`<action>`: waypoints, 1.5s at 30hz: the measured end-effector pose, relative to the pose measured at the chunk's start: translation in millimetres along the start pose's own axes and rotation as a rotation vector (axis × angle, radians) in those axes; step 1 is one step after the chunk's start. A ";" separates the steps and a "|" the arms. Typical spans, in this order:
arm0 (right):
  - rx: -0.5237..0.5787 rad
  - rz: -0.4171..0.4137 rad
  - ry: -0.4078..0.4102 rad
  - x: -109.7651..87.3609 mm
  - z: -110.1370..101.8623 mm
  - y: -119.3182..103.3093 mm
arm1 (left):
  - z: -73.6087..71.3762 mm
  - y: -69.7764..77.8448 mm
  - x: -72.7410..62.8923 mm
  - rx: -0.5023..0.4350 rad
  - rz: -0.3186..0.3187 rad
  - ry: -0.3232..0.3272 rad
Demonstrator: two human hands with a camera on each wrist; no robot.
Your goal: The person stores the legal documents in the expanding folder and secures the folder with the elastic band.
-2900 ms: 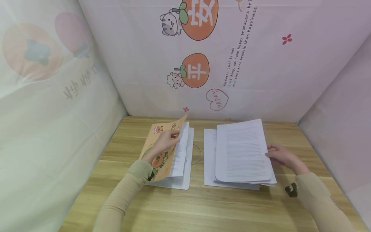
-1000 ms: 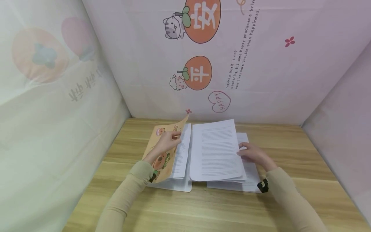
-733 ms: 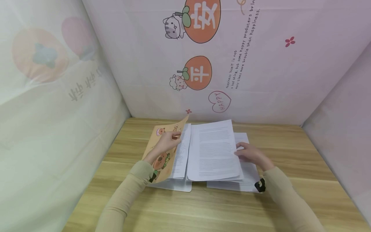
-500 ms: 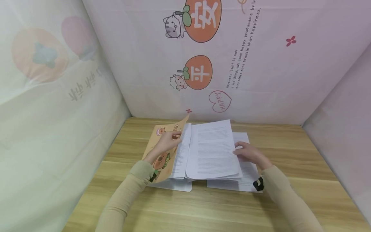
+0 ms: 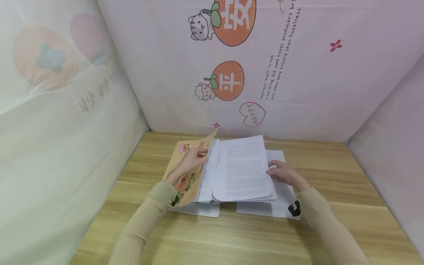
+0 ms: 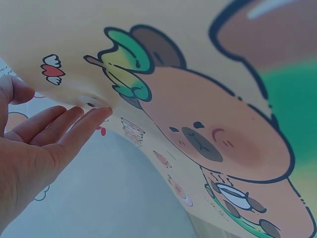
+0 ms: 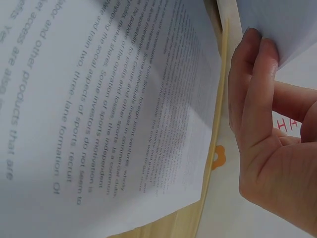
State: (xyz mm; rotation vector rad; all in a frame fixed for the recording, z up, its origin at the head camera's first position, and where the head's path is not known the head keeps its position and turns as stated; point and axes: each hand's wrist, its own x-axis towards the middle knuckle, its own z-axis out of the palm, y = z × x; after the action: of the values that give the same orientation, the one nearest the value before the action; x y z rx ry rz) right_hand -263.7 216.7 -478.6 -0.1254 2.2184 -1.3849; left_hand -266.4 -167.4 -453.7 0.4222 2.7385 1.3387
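At the left of the table lies a file folder [image 5: 181, 166] with an orange cover printed with cartoon capybaras. My left hand [image 5: 192, 161] grips the cover's right edge and holds it raised. White printed pages [image 5: 207, 176] show beneath the cover. My right hand [image 5: 283, 173] pinches the right edge of a stack of printed paper sheets [image 5: 245, 169], slightly tilted. The stack's left edge lies at the pages under the cover; how far in it reaches is hidden. In the right wrist view, fingers [image 7: 260, 84] hold the stack's edge.
Other printed sheets [image 5: 283, 198] lie on the wooden table [image 5: 251, 239] to the right, partly under the stack and the right hand. A white cloth wall [image 5: 298, 106] with printed cartoons stands behind, and more cloth closes both sides.
My right hand has carried the stack of sheets leftwards from above the right-hand sheets to the folder's opening, covering a string loop. My left hand keeps holding the cover up.
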 end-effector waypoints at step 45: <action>0.018 -0.023 0.053 3.9 17.9 -15.0 | -0.7 -3.3 -0.6 0.004 0.009 0.001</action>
State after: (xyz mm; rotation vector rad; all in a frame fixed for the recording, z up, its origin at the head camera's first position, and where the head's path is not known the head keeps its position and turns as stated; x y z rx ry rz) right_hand -261.4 193.8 -473.4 -0.1096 2.2542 -1.4360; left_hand -266.6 -170.0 -455.9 0.4347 2.7440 1.3355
